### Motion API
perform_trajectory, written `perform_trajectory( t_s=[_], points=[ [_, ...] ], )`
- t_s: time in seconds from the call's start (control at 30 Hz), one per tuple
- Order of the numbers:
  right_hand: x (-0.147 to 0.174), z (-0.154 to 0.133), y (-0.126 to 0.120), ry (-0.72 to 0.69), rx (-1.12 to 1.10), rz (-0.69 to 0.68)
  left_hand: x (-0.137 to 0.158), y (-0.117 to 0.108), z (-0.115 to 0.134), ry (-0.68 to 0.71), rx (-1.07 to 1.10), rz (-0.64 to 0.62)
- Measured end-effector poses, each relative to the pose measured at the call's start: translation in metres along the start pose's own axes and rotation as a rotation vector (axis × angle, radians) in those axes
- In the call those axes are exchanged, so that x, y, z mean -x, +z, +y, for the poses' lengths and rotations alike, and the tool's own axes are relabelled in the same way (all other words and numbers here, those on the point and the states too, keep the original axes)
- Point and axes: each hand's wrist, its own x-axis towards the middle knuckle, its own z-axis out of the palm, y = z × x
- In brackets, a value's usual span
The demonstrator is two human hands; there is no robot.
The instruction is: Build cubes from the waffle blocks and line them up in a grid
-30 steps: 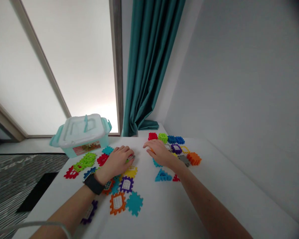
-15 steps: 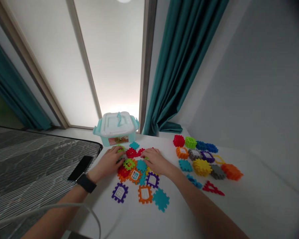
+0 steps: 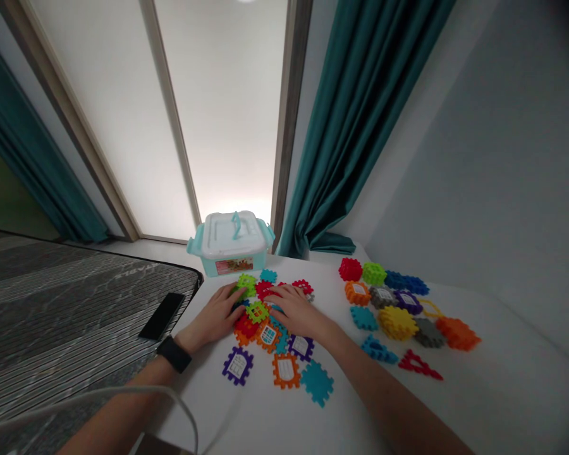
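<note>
My left hand (image 3: 217, 316) rests at the left side of a loose heap of interlocking plastic tiles, its fingers reaching between a lime green tile (image 3: 247, 284) and a lime window-frame tile (image 3: 256, 309). Across the heap lies my right hand (image 3: 296, 308), palm down with fingers spread over red and blue tiles it partly covers. A red tile (image 3: 246, 325) and an orange tile with a window (image 3: 268, 335) lie in front of the fingers. Nearer me are a purple tile (image 3: 238, 365), an orange tile (image 3: 286, 370) and a teal tile (image 3: 317, 382).
Sorted stacks of tiles stand on the right, among them yellow (image 3: 397, 322), orange (image 3: 458, 333) and red (image 3: 350, 269). A lidded light-teal box (image 3: 234, 246) is at the back. A phone (image 3: 162, 316) lies left; a pale cable (image 3: 161, 390) arcs at the front.
The whole view has shifted, so everything appears further right. My right hand has slid left across the heap, uncovering a red tile behind it. More of the lime tile by my left fingers shows.
</note>
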Motion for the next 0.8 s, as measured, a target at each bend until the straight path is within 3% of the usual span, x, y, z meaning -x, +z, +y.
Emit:
perform_trajectory(
  t_s=[0.23,0.43,0.6,0.8],
  points=[
    [0.023,0.014,-0.004,0.024,-0.029,0.004,-0.023,0.003,0.023,-0.036,0.035,-0.008],
    [0.042,0.016,-0.003,0.033,-0.065,0.099,-0.033,0.007,0.022,0.005,0.236,0.128],
    [0.057,0.016,-0.004,0.082,-0.08,0.149,-0.037,-0.003,0.025,0.03,0.282,0.23],
    [0.075,0.011,-0.013,0.125,-0.12,0.189,-0.044,-0.001,0.054,0.15,0.311,0.174]
  ],
)
